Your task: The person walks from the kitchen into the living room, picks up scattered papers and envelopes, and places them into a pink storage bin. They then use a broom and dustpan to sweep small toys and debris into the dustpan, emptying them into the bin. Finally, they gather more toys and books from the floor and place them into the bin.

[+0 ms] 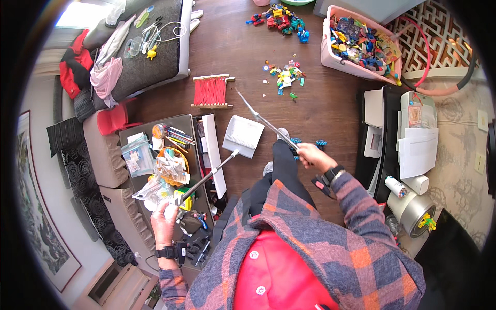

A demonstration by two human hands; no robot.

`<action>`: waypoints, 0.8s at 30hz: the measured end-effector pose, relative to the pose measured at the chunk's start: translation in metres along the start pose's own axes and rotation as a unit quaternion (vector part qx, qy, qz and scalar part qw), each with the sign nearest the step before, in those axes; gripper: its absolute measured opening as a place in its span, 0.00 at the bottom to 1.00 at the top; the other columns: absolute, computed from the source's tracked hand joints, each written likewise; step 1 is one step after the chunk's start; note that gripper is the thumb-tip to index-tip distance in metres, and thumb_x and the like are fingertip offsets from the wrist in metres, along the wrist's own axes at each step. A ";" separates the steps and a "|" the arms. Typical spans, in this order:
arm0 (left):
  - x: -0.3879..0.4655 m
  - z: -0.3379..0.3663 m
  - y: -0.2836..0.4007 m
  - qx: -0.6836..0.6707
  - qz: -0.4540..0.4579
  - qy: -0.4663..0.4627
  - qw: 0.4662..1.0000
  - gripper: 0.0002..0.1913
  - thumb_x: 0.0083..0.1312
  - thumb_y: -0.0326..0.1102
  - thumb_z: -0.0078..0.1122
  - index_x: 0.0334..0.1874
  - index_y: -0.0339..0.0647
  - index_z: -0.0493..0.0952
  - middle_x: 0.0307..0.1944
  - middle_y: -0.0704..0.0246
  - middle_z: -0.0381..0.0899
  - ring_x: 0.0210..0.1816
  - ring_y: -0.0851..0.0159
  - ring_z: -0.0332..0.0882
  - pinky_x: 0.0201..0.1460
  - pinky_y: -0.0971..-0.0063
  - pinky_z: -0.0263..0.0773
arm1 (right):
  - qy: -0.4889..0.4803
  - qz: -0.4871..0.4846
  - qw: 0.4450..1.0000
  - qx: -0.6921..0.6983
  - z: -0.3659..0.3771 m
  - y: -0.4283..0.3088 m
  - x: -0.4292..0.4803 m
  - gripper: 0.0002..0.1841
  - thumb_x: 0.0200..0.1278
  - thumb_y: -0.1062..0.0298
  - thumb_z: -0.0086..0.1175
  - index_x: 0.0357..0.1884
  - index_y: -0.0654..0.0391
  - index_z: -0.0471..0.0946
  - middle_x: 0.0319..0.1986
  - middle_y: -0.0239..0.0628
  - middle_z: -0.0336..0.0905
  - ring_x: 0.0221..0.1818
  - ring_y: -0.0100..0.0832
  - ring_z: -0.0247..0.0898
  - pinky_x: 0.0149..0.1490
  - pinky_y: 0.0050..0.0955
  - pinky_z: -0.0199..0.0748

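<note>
My left hand [165,221] is closed around the upper end of a long-handled dustpan's pole. The white dustpan [244,133] rests on the wooden floor, its pan holding no visible pieces. In my right hand [314,157] is the metal pole of a broom [271,127], slanting away towards the upper left; its far end looks thin, seen edge-on. Beyond it on the floor lies a loose scatter of small toy pieces [286,78]. Farther off is a pile of colourful toys [281,19]. A small wooden frame strung with red cord [209,91] lies left of the broom's far end.
A pink bin [327,58] full of toys stands at the upper right. On the left, a cluttered coffee table [182,122] has an open white drawer [215,162]. A red child's chair [113,119] stands behind it. A black cabinet [389,116] is on the right; blue objects [321,143] lie near my feet.
</note>
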State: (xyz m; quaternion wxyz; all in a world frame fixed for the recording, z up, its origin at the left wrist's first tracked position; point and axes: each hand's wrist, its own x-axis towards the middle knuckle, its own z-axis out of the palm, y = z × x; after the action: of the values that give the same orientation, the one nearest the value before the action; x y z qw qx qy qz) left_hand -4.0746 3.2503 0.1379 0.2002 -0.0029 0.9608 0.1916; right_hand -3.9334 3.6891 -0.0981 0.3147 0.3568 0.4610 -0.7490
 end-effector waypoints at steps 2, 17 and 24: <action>0.004 0.000 0.009 0.002 -0.038 0.001 0.999 0.17 0.55 0.35 0.66 0.44 0.32 0.78 0.32 0.63 0.82 0.33 0.72 0.77 0.38 0.76 0.72 | -0.001 0.080 0.997 -0.008 0.001 -0.031 0.033 0.07 0.63 0.63 0.45 0.28 0.51 0.67 0.16 0.26 0.66 0.15 0.22 0.62 0.20 0.23 0.62; 0.024 -0.002 0.036 -0.051 -0.105 0.016 0.993 0.14 0.56 0.30 0.65 0.44 0.33 0.78 0.33 0.70 0.80 0.35 0.75 0.73 0.40 0.79 0.70 | 0.018 0.148 0.974 0.172 -0.020 -0.086 0.114 0.08 0.64 0.65 0.48 0.27 0.55 0.68 0.19 0.29 0.69 0.18 0.19 0.65 0.23 0.23 0.71; 0.032 -0.006 0.028 -0.072 -0.114 0.012 0.991 0.15 0.56 0.30 0.65 0.44 0.30 0.78 0.35 0.68 0.80 0.37 0.73 0.74 0.42 0.78 0.71 | 0.087 0.147 0.971 0.168 -0.057 -0.080 0.049 0.05 0.63 0.64 0.49 0.34 0.52 0.70 0.21 0.24 0.67 0.20 0.16 0.63 0.30 0.22 0.74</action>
State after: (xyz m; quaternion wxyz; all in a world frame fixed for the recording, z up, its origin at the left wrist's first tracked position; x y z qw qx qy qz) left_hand -4.1084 3.2764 0.1409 0.2087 -0.1291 0.9403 0.2358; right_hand -4.0104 3.7647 -0.1190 0.3158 0.5320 0.2969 -0.7273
